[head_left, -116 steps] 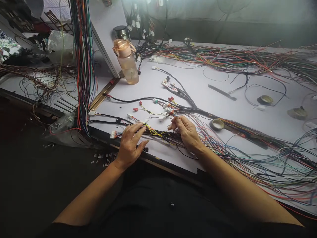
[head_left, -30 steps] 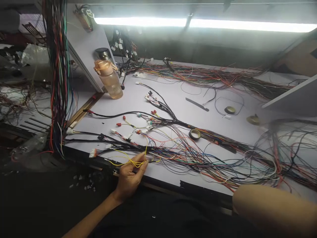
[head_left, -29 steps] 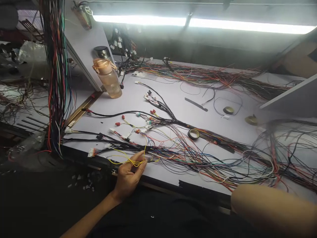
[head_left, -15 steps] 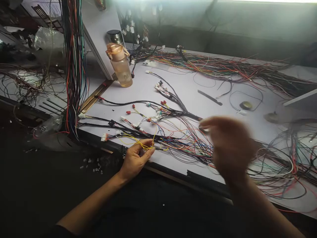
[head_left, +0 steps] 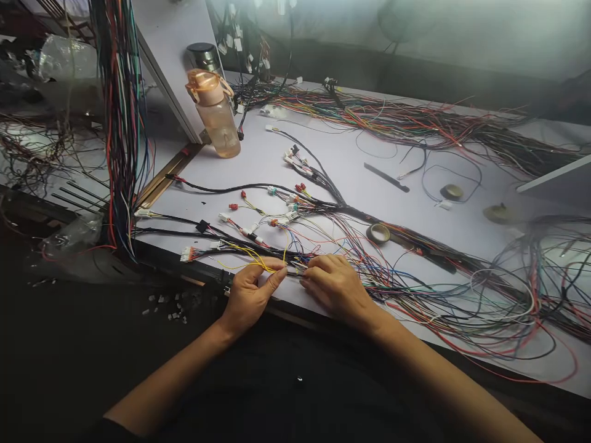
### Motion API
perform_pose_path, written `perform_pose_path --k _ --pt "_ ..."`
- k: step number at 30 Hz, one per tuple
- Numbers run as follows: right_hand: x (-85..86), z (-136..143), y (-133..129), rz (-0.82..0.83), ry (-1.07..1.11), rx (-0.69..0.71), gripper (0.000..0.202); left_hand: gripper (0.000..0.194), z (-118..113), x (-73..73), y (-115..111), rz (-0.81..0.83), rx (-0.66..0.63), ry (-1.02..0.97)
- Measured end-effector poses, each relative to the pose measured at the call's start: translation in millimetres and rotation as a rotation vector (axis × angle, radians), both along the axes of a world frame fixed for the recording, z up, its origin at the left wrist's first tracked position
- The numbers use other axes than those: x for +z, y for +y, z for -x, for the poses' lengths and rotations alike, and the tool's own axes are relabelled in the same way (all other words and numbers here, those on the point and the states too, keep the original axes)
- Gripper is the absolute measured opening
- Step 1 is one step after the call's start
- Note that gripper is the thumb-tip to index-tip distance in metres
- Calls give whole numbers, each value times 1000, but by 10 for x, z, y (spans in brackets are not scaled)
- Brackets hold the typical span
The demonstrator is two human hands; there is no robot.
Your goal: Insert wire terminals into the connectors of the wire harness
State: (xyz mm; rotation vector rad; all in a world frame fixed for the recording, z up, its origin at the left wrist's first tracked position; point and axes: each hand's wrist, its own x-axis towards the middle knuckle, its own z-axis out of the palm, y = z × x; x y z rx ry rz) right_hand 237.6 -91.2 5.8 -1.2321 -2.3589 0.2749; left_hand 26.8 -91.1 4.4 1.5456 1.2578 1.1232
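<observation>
Yellow wires point(head_left: 252, 253) run into the pinch of my left hand point(head_left: 252, 292), close to the table's front edge. Just right of it, my right hand point(head_left: 339, 286) has its fingers closed at a short dark stretch joined to those wires; whatever lies between its fingertips is too small to make out. Behind both hands spreads a wire harness point(head_left: 364, 215) with black-wrapped branches and many thin coloured wires. A white connector point(head_left: 187, 254) ends one branch at the left, and small red connectors point(head_left: 233, 207) lie farther back. A roll of tape point(head_left: 378, 233) rests on the harness trunk.
A drinking bottle point(head_left: 217, 117) stands at the back left beside an upright panel. Thick wire bundles point(head_left: 120, 123) hang at the left. Loose wires point(head_left: 392, 117) lie along the back. A flat dark strip point(head_left: 386, 177) and another tape roll point(head_left: 451, 192) are on the table.
My right hand has come down and left from above the harness to beside my left hand, uncovering the tape roll. My left hand keeps its pinch on the yellow wires.
</observation>
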Motion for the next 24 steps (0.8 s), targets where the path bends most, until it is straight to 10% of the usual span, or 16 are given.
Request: perform_pose_path --k 6,10,19,24 --pt "178 111 155 -38 161 -79 32 9 8 -47 36 -168 -73 75" --pt "9 289 275 -2 -11 19 42 12 27 -59 12 -180 -97 112" --pt "-251 333 275 4 -156 20 47 22 83 31 14 259 131 -291" --pt "-277 361 263 -40 -158 -4 44 18 -18 18 35 186 85 -361"
